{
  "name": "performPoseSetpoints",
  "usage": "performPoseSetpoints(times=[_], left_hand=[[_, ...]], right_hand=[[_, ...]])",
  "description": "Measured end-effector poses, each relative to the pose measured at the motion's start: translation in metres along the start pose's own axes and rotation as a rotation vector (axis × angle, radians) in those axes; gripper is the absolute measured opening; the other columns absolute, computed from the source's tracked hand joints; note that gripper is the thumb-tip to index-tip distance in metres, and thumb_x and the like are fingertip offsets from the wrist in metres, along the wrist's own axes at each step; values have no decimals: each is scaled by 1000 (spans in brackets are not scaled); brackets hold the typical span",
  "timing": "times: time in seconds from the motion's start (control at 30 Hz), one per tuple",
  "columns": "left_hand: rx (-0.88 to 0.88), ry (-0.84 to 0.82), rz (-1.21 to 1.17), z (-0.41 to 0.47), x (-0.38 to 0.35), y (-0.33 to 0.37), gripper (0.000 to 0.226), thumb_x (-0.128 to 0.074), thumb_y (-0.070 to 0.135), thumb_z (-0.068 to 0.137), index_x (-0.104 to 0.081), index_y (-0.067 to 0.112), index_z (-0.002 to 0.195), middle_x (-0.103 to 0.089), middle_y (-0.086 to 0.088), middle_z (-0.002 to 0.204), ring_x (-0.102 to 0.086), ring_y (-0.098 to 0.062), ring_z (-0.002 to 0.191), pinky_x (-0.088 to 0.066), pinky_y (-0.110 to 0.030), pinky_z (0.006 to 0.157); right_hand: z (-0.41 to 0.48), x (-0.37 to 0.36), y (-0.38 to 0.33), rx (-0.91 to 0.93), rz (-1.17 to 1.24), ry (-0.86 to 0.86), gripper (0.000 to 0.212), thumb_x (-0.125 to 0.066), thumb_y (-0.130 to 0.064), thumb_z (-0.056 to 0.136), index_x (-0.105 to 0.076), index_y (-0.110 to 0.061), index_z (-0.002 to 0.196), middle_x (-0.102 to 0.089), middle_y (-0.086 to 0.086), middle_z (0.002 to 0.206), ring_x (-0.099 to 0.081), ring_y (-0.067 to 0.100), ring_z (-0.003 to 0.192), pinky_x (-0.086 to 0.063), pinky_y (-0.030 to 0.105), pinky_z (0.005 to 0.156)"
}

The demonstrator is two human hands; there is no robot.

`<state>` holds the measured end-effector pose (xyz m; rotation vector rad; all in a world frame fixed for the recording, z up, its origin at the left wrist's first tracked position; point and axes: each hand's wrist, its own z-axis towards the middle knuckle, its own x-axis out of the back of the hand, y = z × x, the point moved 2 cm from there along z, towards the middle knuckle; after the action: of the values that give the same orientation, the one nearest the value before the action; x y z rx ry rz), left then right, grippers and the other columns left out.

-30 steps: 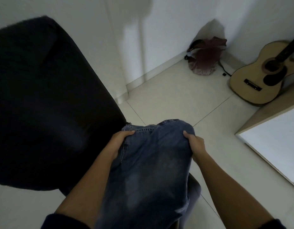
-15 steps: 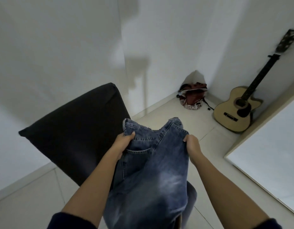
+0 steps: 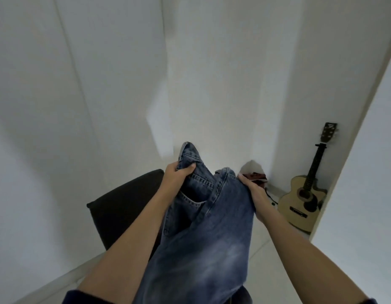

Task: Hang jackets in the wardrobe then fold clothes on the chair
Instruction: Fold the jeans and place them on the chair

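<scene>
A pair of faded blue jeans (image 3: 207, 242) hangs in front of me, waistband up. My left hand (image 3: 177, 175) grips the left side of the waistband, fingers curled round the denim, and holds it higher than the other side. My right hand (image 3: 252, 190) grips the right edge of the waistband. The legs of the jeans drop out of view at the bottom. Behind my left arm stands the black chair (image 3: 120, 207), its backrest partly hidden by my arm and the jeans.
White walls rise straight ahead. An acoustic guitar (image 3: 304, 194) leans in the right corner. A dark red bag (image 3: 257, 177) lies on the floor behind the jeans. A white panel (image 3: 366, 172) fills the right side.
Both hands have lifted the jeans higher, the left side raised above the right. My view has tilted up, so the chair and guitar sit lower in the frame.
</scene>
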<state>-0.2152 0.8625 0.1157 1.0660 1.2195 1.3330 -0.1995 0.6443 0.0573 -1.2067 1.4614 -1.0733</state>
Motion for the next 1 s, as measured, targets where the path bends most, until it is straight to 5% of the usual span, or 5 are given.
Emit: performPoseSetpoints(times=[0.3, 0.43, 0.53, 0.73, 1.0], left_hand=[[-293, -84, -14, -93, -85, 129, 8, -62, 5, 83, -64, -2, 80, -66, -12, 72, -64, -24, 64, -51, -29, 61], [-308, -44, -48, -106, -111, 149, 5, -64, 3, 81, -63, -1, 80, -63, -15, 76, -61, -26, 67, -49, -35, 67], [-330, -75, -61, -117, -139, 155, 3, -64, 0, 81, -62, -1, 79, -62, -13, 72, -60, -23, 60, -49, -27, 60], [-372, -120, 48, -121, -167, 162, 10, -66, 7, 82, -60, 1, 77, -63, -15, 76, -60, -26, 69, -46, -33, 64], [-453, 46, 152, -115, -174, 181, 31, -58, 20, 92, -48, 12, 64, -50, -1, 63, -45, -14, 56, -34, -25, 50]], right_hand=[[-112, 91, -94, 100, 138, -72, 39, -63, -41, 69, -51, -10, 89, -53, 8, 88, -44, 17, 62, -37, 27, 59], [-140, 110, -117, 200, -177, -18, 83, -47, -68, 81, -31, -13, 142, -38, 10, 142, -39, 34, 131, -34, 48, 104], [-159, 116, -130, 290, -315, 75, 114, -61, -80, 55, -30, -13, 143, -44, 3, 140, -46, 28, 126, -39, 45, 104], [-176, 149, -144, 350, -344, 428, 23, -63, -29, 83, -54, -7, 86, -60, 14, 90, -56, 25, 78, -43, 31, 62], [-210, 207, -184, 509, -290, 813, 27, -61, -17, 89, -52, -5, 66, -52, 6, 68, -53, 23, 81, -36, 29, 66]])
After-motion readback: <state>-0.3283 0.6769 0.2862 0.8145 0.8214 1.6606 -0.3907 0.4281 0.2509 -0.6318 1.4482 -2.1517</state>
